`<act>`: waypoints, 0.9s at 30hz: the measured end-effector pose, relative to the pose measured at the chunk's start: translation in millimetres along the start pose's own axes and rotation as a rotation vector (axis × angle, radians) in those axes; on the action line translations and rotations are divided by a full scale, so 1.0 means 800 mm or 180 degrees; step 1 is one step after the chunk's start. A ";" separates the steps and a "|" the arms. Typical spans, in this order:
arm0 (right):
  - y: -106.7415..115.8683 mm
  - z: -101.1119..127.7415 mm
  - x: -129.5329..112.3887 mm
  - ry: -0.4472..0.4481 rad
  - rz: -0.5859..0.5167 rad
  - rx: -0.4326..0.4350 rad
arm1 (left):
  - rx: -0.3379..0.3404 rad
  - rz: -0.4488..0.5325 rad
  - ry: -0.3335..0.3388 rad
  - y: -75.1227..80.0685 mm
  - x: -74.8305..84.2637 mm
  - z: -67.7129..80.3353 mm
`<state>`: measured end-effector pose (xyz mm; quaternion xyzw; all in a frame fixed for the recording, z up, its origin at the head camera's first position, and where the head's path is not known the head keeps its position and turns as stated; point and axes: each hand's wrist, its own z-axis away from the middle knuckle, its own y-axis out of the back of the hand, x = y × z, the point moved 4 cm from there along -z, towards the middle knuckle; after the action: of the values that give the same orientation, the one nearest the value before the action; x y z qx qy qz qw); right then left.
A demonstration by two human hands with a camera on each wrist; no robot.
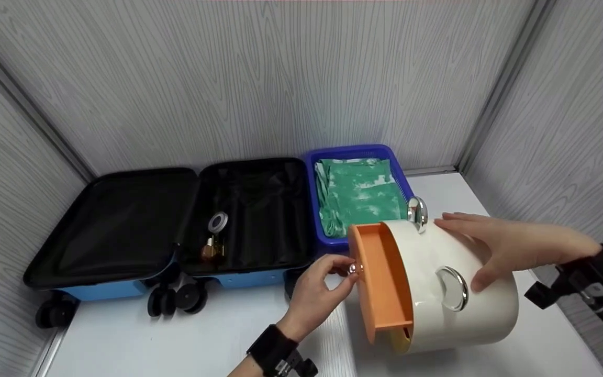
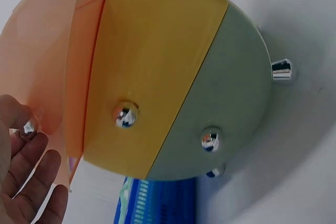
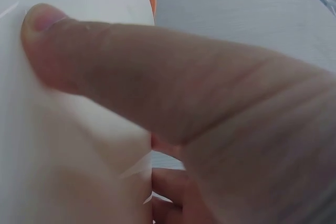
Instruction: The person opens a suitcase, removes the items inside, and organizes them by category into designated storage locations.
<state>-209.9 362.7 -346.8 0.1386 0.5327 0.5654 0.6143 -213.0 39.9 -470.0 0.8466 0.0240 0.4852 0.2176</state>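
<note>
A white round drawer box (image 1: 484, 314) lies on its side on the white table (image 1: 176, 340). Its orange drawer (image 1: 382, 277) is pulled partly out. My left hand (image 1: 333, 280) pinches that drawer's small chrome knob (image 1: 353, 269). In the left wrist view the orange drawer (image 2: 47, 61) stands out past a yellow drawer (image 2: 152, 66) and a grey-green drawer (image 2: 231, 103), and my fingers (image 2: 31, 182) curl round the knob (image 2: 27, 128). My right hand (image 1: 495, 246) rests flat on top of the box near its chrome ring handle (image 1: 453, 288). My thumb (image 3: 131, 77) presses on the white shell (image 3: 63, 156).
An open blue suitcase (image 1: 123, 230) with black lining lies at the left, holding a tape roll (image 1: 218, 221) and a small gold bottle (image 1: 210, 250). A blue basket (image 1: 312, 173) with folded green cloth (image 1: 359, 193) stands behind the box. Grey panelled walls enclose the table.
</note>
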 end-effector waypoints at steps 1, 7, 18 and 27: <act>0.000 0.000 0.001 0.0011 -0.0004 0.0008 | 0.0015 0.0004 0.0016 0.004 -0.002 0.003; 0.000 0.001 0.002 0.0049 0.0023 0.0046 | 0.0097 0.0017 0.0082 0.024 -0.011 0.015; 0.000 0.001 0.003 0.0132 0.0019 0.0067 | 0.0021 0.0299 0.0304 0.028 -0.024 0.025; -0.002 0.000 0.002 0.0144 0.0030 0.0081 | -0.0162 0.0384 0.0494 0.036 -0.035 0.033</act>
<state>-209.3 363.6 -348.6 0.1361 0.5530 0.5645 0.5975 -211.0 -2.1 -493.2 0.8005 -0.0225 0.5620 0.2069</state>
